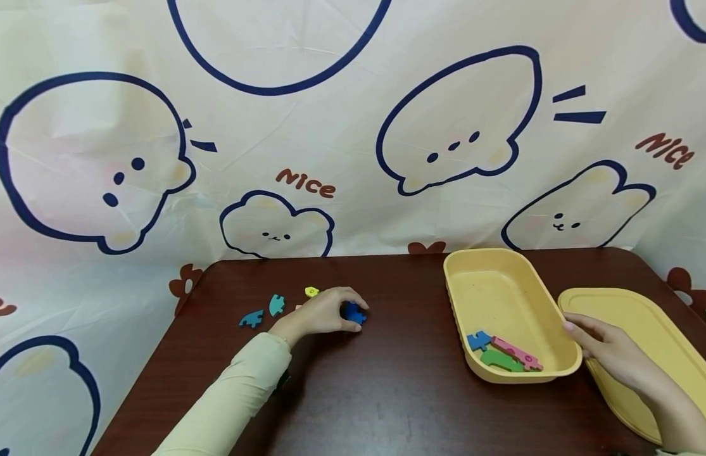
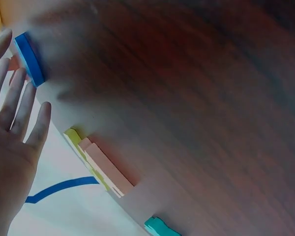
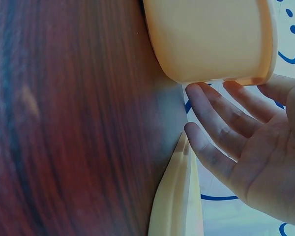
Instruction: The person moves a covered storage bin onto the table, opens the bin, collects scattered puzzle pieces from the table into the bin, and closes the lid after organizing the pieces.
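Note:
Over the left part of the table my left hand (image 1: 324, 311) reaches around a dark blue puzzle piece (image 1: 354, 313), thumb and fingers on either side of it. In the left wrist view the blue piece (image 2: 30, 59) lies on the table by the fairly straight fingertips. My right hand (image 1: 611, 351) holds the near right side of a yellow box (image 1: 512, 278), its thumb at the rim. The right wrist view shows the fingers (image 3: 221, 118) at the box's outer wall (image 3: 211, 39). Inside the box are a blue piece (image 1: 479, 341), a pink piece (image 1: 515, 352) and a green piece (image 1: 501, 360).
Left of the blue piece lie teal pieces (image 1: 277, 304), a bluish piece (image 1: 252, 318) and a yellow piece (image 1: 311, 292); a pale pink piece (image 2: 105, 167) is mostly hidden in the head view. A yellow lid (image 1: 626, 405) lies right of the box. A printed cloth (image 1: 353, 139) hangs behind the table.

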A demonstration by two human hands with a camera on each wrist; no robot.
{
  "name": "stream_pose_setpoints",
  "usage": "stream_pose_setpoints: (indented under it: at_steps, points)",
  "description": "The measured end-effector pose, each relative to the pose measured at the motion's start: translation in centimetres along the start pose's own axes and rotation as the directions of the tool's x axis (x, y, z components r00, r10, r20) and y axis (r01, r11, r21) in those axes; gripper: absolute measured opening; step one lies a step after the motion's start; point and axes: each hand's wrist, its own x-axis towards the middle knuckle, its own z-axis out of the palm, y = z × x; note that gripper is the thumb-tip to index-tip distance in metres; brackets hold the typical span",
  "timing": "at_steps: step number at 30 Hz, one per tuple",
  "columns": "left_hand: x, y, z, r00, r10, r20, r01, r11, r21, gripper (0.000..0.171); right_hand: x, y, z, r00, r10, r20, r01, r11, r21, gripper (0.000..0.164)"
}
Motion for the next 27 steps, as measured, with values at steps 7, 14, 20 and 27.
stream_pose_setpoints:
  at_steps: [7, 14, 20, 27]
  points:
    - [0.22, -0.25, 0.03, 0.999, -0.035, 0.014, 0.036, 0.999, -0.014, 0.037, 0.03, -0.04, -0.02, 1.000, 0.003, -0.001, -0.003, 1.000, -0.002, 0.064]
    - [0.22, -0.29, 0.02, 0.999, -0.025, 0.027, 0.025, 1.000, -0.011, 0.039, 0.03, -0.05, 0.06, 1.000, 0.002, -0.002, -0.002, 1.000, -0.004, 0.064]
    - [0.15, -0.37, -0.11, 0.999, -0.023, 0.026, 0.024, 0.999, -0.041, 0.038, 0.01, 0.00, 0.11, 1.000, -0.006, -0.007, 0.006, 1.000, -0.003, 0.063]
    - [0.24, -0.57, -0.09, 0.999, -0.022, 0.025, 0.023, 0.999, -0.045, 0.035, 0.01, 0.00, 0.09, 1.000, -0.005, -0.005, 0.005, 1.000, -0.003, 0.063]
